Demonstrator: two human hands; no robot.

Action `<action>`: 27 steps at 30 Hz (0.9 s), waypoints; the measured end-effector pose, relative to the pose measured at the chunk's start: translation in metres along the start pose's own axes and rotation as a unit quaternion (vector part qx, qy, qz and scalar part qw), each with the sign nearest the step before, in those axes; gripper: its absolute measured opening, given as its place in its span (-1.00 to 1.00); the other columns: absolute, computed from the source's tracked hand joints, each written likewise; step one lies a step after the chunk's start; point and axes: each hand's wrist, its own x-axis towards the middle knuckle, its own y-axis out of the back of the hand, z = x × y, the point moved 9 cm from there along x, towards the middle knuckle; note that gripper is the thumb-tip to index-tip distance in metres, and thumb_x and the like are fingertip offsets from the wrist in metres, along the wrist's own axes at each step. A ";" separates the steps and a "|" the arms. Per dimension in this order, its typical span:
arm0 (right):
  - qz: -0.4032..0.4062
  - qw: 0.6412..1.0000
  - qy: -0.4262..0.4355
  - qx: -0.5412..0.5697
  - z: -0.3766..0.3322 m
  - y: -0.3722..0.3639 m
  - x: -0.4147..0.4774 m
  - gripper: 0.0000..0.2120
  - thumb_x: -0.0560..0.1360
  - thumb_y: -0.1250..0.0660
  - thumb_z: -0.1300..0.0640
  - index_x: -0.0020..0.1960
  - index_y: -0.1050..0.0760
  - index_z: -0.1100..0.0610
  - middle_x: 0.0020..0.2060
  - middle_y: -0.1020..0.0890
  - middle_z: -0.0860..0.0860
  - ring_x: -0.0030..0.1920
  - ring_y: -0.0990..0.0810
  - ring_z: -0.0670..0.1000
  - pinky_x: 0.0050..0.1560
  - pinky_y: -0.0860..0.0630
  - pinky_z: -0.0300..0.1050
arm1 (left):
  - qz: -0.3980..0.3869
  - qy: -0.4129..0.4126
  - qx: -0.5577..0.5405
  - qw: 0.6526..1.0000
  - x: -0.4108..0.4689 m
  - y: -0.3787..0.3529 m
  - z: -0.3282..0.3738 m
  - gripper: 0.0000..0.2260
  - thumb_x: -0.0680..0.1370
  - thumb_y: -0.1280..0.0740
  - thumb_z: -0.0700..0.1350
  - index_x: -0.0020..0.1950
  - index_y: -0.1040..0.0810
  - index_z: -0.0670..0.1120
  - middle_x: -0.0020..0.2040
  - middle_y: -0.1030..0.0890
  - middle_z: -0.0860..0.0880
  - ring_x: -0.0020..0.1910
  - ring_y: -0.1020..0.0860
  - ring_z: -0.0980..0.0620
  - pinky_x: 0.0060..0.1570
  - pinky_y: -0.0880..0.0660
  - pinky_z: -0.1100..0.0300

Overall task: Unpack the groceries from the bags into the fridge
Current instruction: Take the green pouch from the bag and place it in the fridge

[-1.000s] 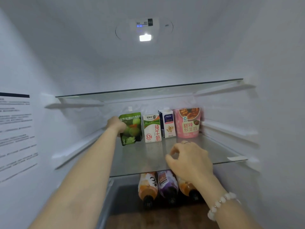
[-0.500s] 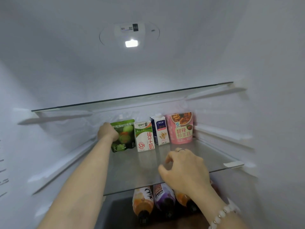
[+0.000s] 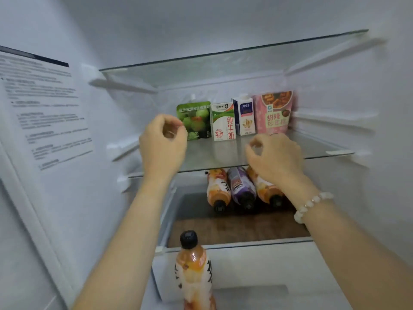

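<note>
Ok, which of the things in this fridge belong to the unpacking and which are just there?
Job: green pouch, milk carton, blue-and-white carton and pink pouch on the lower glass shelf; three bottles lying beneath it; upright orange bottle in front.
Just there: upper glass shelf, printed sheet on the left wall, bead bracelet on the right wrist.

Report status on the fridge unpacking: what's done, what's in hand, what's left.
Done: green pouch, milk carton, blue carton and pink pouch line the back of the glass shelf; three bottles lie below it. In hand: nothing; left hand and right hand hover at the shelf, fingers loosely curled. Left: possibly the orange bottle standing upright in front; the bags are out of view.
</note>
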 end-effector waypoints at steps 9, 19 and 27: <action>-0.119 0.941 0.108 0.299 -0.077 -0.089 -0.172 -0.35 0.29 -0.36 -0.16 0.31 -0.32 0.02 0.13 -0.51 -0.07 0.11 -0.51 -0.06 0.05 -0.52 -0.04 | -0.359 0.084 0.247 0.896 -0.155 -0.025 -0.077 -0.84 0.48 -0.26 0.06 -0.02 -0.50 0.03 -0.06 -0.57 0.07 -0.06 -0.54 0.04 -0.08 -0.51 0.14; -0.232 0.925 -0.023 0.301 -0.083 -0.112 -0.199 -0.42 0.18 -0.47 -0.06 0.15 -0.37 -0.07 -0.03 -0.38 -0.22 0.05 -0.52 -0.09 -0.06 -0.47 -0.26 | -0.401 0.140 0.279 0.861 -0.175 0.000 -0.068 -0.76 0.53 -0.27 0.11 0.06 -0.36 0.01 0.01 -0.56 -0.03 -0.03 -0.51 -0.04 -0.11 -0.46 0.14; -0.082 0.926 0.061 0.362 -0.120 0.002 -0.171 -0.56 0.21 -0.38 -0.08 0.03 -0.32 -0.11 -0.07 -0.38 -0.19 -0.13 -0.49 -0.08 -0.22 -0.44 -0.21 | -0.265 -0.020 0.338 0.903 -0.144 0.072 0.059 -0.81 0.50 -0.19 0.17 -0.01 -0.19 0.21 -0.18 -0.43 0.17 -0.02 -0.56 0.03 -0.27 -0.31 0.25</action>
